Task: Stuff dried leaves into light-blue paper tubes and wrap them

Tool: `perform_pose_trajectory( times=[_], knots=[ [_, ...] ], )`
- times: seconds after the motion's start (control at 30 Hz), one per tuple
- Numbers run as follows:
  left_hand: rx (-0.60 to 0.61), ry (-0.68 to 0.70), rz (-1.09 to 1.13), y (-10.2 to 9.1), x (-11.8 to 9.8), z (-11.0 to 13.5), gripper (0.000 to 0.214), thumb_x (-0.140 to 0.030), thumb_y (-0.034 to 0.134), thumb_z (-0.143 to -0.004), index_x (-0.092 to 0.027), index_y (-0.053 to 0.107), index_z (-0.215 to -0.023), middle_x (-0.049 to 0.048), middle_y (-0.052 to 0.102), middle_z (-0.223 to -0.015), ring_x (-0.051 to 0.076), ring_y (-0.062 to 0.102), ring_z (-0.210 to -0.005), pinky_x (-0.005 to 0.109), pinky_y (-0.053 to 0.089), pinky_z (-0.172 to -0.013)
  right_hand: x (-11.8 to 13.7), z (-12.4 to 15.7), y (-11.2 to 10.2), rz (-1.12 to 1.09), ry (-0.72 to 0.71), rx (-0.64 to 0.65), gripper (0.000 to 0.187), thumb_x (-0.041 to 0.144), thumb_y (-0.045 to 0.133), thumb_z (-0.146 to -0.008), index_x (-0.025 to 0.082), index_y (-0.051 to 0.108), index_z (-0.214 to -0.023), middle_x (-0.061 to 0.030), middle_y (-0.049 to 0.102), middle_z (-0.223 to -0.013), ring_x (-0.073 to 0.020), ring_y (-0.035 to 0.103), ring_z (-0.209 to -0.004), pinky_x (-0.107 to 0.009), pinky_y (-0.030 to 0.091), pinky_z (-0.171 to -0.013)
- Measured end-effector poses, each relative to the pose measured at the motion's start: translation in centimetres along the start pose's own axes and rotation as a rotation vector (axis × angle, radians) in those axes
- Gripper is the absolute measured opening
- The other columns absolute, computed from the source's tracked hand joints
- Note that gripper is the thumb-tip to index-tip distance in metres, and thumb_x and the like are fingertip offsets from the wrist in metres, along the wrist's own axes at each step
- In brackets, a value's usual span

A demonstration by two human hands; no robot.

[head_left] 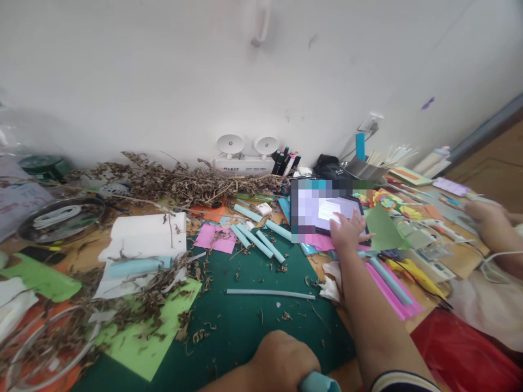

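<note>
Green cutting mat (253, 321) takes up the middle of the worktable, strewn with leaf crumbs, with a drift of dried twigs (180, 182) along the wall behind it and more spilling over a curled white sheet (145, 234) and a lime paper sheet (155, 332) to the left. Beyond the mat's far right corner a tablet (341, 208) is propped with its screen lit. The right hand (348, 231) lies on it with the arm stretched out from the lower right, fingers loose and spread flat on the glass, gripping nothing. The left hand (281, 359) sits at the near edge of the mat, curled into a fist around a pale blue paper tube (321, 383). The tube pokes out of the fist toward the right, its long axis running roughly across the picture's bottom edge, and most of its length is hidden in the hand or cut off by the frame. It looks like smooth, tightly rolled paper with a rounded end. The right hand is well apart from it, far up the table. Several loose blue tubes (255, 239) of the same kind lie side by side at the mat's far edge, and a thin blue strip (269, 294) lies flat mid-mat. Another person's hand (490, 220) rests at the far right.
</note>
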State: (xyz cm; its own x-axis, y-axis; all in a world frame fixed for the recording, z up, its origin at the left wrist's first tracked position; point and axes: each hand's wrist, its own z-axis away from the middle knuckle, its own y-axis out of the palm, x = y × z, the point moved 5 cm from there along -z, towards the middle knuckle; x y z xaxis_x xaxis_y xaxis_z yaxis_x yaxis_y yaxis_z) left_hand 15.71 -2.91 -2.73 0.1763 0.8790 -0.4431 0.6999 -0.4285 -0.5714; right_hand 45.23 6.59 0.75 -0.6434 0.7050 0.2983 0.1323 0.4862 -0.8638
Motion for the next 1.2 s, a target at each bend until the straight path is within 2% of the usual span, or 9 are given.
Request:
perform_pose_trajectory(
  times=[0.07,0.13,0.27,0.4,0.6,0.77,0.97,1.07,1.2],
  knots=[
    [0.021,0.014,-0.009,0.3,0.2,0.2,0.037,-0.043,0.021,-0.083,-0.020,0.043,-0.064,-0.0035,0.052,-0.048,0.009,0.047,-0.044,0.024,0.023,-0.044,0.1,0.1,-0.3,-0.002,-0.032,-0.005,0.039,0.037,0.033,-0.077,0.028,0.049,-0.112,-0.0052,0.014,-0.141,-0.0292,0.004,-0.128,-0.065,0.003,-0.090],
    [0.103,0.021,-0.029,1.2,0.4,0.5,0.035,-0.043,0.026,-0.083,-0.021,0.045,-0.065,-0.0038,0.052,-0.049,0.009,0.048,-0.046,0.024,0.024,-0.044,0.2,-0.1,-0.4,-0.009,-0.051,0.011,0.039,0.037,0.034,-0.076,0.029,0.048,-0.112,-0.0042,0.012,-0.141,-0.0292,0.003,-0.128,-0.065,0.005,-0.090],
    [0.292,-0.013,-0.091,3.3,1.1,1.3,0.031,-0.045,0.037,-0.080,-0.021,0.050,-0.065,-0.0043,0.053,-0.049,0.008,0.050,-0.049,0.024,0.024,-0.044,-0.2,-1.5,-0.1,-0.032,0.011,0.059,0.040,0.042,0.030,-0.078,0.028,0.052,-0.108,-0.0075,0.013,-0.140,-0.0360,0.006,-0.126,-0.070,0.007,-0.085],
    [0.391,-0.016,-0.091,4.3,1.3,1.8,0.031,-0.044,0.040,-0.081,-0.021,0.053,-0.065,-0.0047,0.052,-0.048,0.007,0.050,-0.050,0.023,0.024,-0.044,-0.1,-2.8,0.4,-0.032,0.021,0.092,0.041,0.046,0.028,-0.079,0.031,0.052,-0.108,-0.0052,0.013,-0.141,-0.0334,0.004,-0.127,-0.068,0.006,-0.087],
    [0.351,-0.024,-0.093,4.7,1.4,2.0,0.037,-0.047,0.039,-0.080,-0.019,0.050,-0.057,-0.0037,0.048,-0.044,0.007,0.049,-0.049,0.023,0.024,-0.044,-0.1,-4.0,0.5,-0.042,-0.013,0.118,0.035,0.040,0.033,-0.078,0.034,0.054,-0.106,-0.0044,0.018,-0.140,-0.0333,0.009,-0.127,-0.068,0.005,-0.087],
    [0.372,-0.023,-0.136,5.1,1.5,2.2,0.040,-0.049,0.039,-0.080,-0.018,0.047,-0.055,-0.0037,0.048,-0.044,0.007,0.050,-0.048,0.022,0.025,-0.045,-1.4,-3.5,-1.3,-0.073,0.003,-0.031,0.049,0.037,0.028,-0.079,0.025,0.033,-0.126,-0.0120,0.009,-0.141,-0.0312,0.011,-0.126,-0.063,0.013,-0.089],
    [0.310,-0.026,-0.064,3.2,1.1,1.2,0.034,-0.044,0.031,-0.084,-0.022,0.051,-0.068,-0.0044,0.053,-0.049,0.008,0.049,-0.049,0.022,0.026,-0.046,-2.8,-0.8,-1.6,-0.048,-0.103,-0.067,0.044,0.044,0.037,-0.073,0.024,0.053,-0.109,-0.0072,0.020,-0.140,-0.0295,0.014,-0.126,-0.062,0.008,-0.092],
    [0.288,-0.051,-0.053,2.3,0.9,0.8,0.039,-0.046,0.026,-0.084,-0.021,0.050,-0.067,-0.0033,0.052,-0.049,0.008,0.049,-0.049,0.023,0.027,-0.046,-3.1,-0.2,-1.9,-0.014,-0.108,-0.110,0.042,0.041,0.034,-0.074,0.022,0.058,-0.102,-0.0052,0.025,-0.138,-0.0278,0.017,-0.125,-0.060,0.006,-0.094],
    [0.220,-0.065,-0.005,1.3,0.6,0.2,0.051,-0.052,0.014,-0.084,-0.020,0.048,-0.064,-0.0019,0.051,-0.046,0.009,0.048,-0.046,0.024,0.027,-0.045,-2.7,-0.1,-1.8,-0.003,-0.116,-0.071,0.037,0.034,0.034,-0.073,0.025,0.062,-0.095,0.0001,0.031,-0.136,-0.0257,0.016,-0.126,-0.057,0.010,-0.095]
  ],
)
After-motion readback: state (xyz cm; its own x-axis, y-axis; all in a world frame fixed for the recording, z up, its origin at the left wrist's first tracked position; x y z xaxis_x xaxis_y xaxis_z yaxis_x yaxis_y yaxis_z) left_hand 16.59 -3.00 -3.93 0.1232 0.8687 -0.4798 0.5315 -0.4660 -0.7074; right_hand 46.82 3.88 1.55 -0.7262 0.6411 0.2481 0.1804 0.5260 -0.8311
